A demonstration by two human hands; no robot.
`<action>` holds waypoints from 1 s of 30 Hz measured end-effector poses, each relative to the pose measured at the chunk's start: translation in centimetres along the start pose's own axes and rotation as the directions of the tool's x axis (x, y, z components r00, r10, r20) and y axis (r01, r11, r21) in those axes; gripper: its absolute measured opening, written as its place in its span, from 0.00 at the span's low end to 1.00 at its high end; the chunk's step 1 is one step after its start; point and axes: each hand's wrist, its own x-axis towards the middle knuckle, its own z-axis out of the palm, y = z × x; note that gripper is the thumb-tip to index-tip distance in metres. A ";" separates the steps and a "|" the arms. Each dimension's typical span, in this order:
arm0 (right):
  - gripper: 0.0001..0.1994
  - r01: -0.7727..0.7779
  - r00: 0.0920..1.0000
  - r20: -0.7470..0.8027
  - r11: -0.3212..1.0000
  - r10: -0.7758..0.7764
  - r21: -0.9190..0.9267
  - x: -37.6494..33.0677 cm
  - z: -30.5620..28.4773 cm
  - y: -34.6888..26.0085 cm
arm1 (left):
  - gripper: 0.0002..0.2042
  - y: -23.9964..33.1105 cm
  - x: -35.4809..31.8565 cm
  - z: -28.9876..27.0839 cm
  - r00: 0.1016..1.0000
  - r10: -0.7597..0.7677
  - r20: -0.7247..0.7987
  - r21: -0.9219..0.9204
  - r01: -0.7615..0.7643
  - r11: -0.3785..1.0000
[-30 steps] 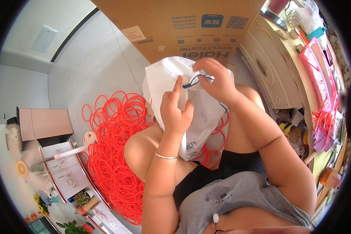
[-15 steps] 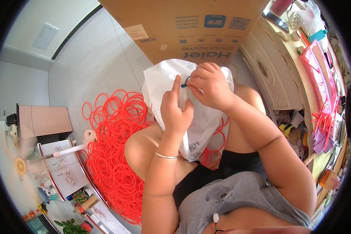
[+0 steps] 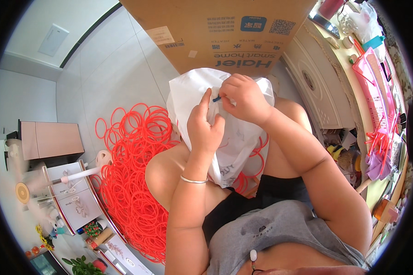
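Observation:
Over a white plastic bag (image 3: 231, 158) spread across my lap, both hands are close together. My right hand (image 3: 247, 101) pinches a small dark blue strip (image 3: 216, 99) between thumb and fingertips; it looks like a short bit of band or cord. My left hand (image 3: 203, 127) is beside it with index finger stretched up near the blue strip and thumb held apart; its other fingers are mostly hidden. A big heap of thin red rings (image 3: 135, 197) lies on the floor by my left leg. More red rings show beneath the bag between my legs.
A large cardboard box (image 3: 192, 32) stands just ahead. Along the right runs a cream cabinet (image 3: 316, 87), its top crowded with pink packaging (image 3: 371, 87) and small items. To the left stand a pinkish box-shaped cabinet (image 3: 55, 140), a blurred fan (image 3: 23, 191) and white drawers (image 3: 78, 201).
The blue piece looked like a curved loop and now appears as a shorter, straighter strip. My left hand has shifted slightly left, its index finger leaning more to the right.

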 end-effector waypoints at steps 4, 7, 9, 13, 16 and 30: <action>0.05 -0.229 0.967 -0.112 0.973 0.230 0.018 0.1 -1.6 1.7 | 0.31 -1.2 0.1 -0.3 0.992 0.046 -0.118 0.010 -0.045 0.999; 0.06 -0.094 0.992 -0.078 0.993 0.099 0.065 0.3 -2.6 0.7 | 0.31 -1.0 0.2 -0.9 0.991 -0.110 -0.081 -0.100 0.102 0.990; 0.08 0.034 0.997 -0.066 0.994 -0.027 0.102 -0.1 -1.8 -0.1 | 0.30 -0.8 0.1 -0.6 0.995 -0.036 -0.089 -0.107 0.026 0.994; 0.08 0.122 0.992 -0.045 0.992 -0.121 0.013 0.1 -0.3 -0.7 | 0.30 0.3 -0.4 -0.3 0.999 -0.040 -0.025 -0.072 0.038 0.997; 0.07 0.128 0.992 -0.012 0.990 -0.129 -0.054 0.3 -0.1 -0.5 | 0.31 0.3 -0.4 0.1 1.000 0.005 -0.025 -0.047 -0.006 0.999; 0.09 0.002 0.999 0.044 1.000 -0.001 -0.012 0.1 -0.3 -1.1 | 0.30 0.1 -0.3 0.0 0.998 -0.060 -0.019 -0.031 0.059 0.998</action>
